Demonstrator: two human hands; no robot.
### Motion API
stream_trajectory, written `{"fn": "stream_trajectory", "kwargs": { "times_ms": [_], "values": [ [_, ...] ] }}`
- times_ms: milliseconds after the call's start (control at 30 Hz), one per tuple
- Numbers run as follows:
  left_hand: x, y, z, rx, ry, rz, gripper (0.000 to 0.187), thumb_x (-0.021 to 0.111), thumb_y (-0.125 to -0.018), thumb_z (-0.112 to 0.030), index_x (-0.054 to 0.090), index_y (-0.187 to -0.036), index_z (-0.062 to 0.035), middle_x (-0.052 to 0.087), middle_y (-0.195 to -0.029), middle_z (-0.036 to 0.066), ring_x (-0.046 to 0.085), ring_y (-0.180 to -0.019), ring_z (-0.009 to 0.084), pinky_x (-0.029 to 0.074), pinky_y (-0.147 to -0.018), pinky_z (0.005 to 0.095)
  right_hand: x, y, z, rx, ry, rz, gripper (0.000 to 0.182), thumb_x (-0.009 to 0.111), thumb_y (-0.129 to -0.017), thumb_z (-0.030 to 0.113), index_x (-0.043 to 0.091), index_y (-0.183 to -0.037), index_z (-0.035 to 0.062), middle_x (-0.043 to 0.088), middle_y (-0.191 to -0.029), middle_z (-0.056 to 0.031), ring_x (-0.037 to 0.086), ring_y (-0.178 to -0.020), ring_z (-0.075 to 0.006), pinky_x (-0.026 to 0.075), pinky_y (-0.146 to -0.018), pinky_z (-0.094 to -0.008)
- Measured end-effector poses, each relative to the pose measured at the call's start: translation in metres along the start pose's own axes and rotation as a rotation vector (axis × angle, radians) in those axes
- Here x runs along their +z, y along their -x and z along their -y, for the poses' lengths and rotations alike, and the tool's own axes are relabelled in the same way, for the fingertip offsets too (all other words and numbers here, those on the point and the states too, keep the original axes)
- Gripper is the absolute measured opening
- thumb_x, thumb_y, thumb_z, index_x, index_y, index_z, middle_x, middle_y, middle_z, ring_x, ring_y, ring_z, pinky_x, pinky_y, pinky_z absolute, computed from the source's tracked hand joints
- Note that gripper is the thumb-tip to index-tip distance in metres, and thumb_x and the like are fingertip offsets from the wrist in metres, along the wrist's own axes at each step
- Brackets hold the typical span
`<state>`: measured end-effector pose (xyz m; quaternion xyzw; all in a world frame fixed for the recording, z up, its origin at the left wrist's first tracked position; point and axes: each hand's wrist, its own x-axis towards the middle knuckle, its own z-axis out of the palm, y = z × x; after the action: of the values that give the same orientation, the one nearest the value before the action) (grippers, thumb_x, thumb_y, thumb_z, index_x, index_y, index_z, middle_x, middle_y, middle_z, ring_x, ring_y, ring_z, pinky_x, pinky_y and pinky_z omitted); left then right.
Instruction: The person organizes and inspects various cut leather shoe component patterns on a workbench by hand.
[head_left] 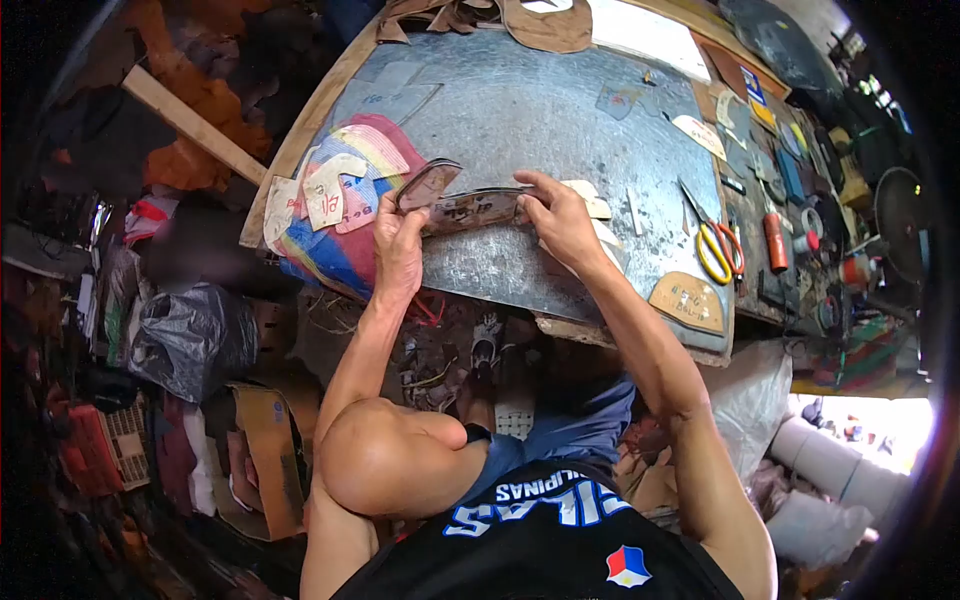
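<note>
Just above the metal-topped table (520,110), both hands hold a curved stack of thin brown pieces (468,211) with dark handwriting on the front. My left hand (400,243) is closed on its left end, where the pieces bend upward and fan apart. Thumb and fingers of my right hand (556,216) pinch the right end. Pale cut patterns (588,197) lie partly hidden beside my right hand. To the left of my left hand, marked paper patterns (335,192) rest on a colourful striped cloth (385,148).
Yellow-and-orange-handled scissors (712,240) lie at the table's right, near a tan pattern piece (688,302). Tools, including a red-handled one (775,240), crowd the side bench. Brown scraps (548,28) line the far edge. A wooden plank (195,125) leans at left.
</note>
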<state>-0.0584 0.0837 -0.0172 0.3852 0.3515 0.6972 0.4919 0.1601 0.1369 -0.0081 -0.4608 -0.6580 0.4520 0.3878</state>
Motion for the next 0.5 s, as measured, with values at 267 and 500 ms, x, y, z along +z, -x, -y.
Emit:
{"fn": "stream_trajectory", "kwargs": {
  "times_ms": [267, 500],
  "values": [
    [0.004, 0.000, 0.003, -0.011, -0.010, -0.036, 0.033, 0.053, -0.082, -0.001, 0.049, -0.114, -0.0046, 0.057, -0.110, 0.005, 0.052, -0.100, 0.0114, 0.039, -0.095, 0.0301, -0.002, 0.007, 0.011, -0.073, 0.301, -0.074, 0.031, 0.057, -0.088, 0.011, 0.060, -0.117, 0.0000, 0.067, -0.103, -0.0200, 0.065, -0.090, -0.0297, 0.051, -0.079, -0.0377],
    [0.001, -0.002, 0.008, -0.040, -0.007, -0.045, 0.037, 0.052, -0.082, -0.002, 0.050, -0.119, -0.0038, 0.056, -0.118, 0.006, 0.051, -0.110, 0.0166, 0.036, -0.100, 0.0350, 0.000, 0.015, 0.013, -0.302, 0.730, -0.182, 0.019, 0.060, -0.086, 0.018, 0.068, -0.089, 0.0019, 0.063, -0.079, -0.0152, 0.062, -0.079, -0.0333, 0.050, -0.070, -0.0443]
  ]
}}
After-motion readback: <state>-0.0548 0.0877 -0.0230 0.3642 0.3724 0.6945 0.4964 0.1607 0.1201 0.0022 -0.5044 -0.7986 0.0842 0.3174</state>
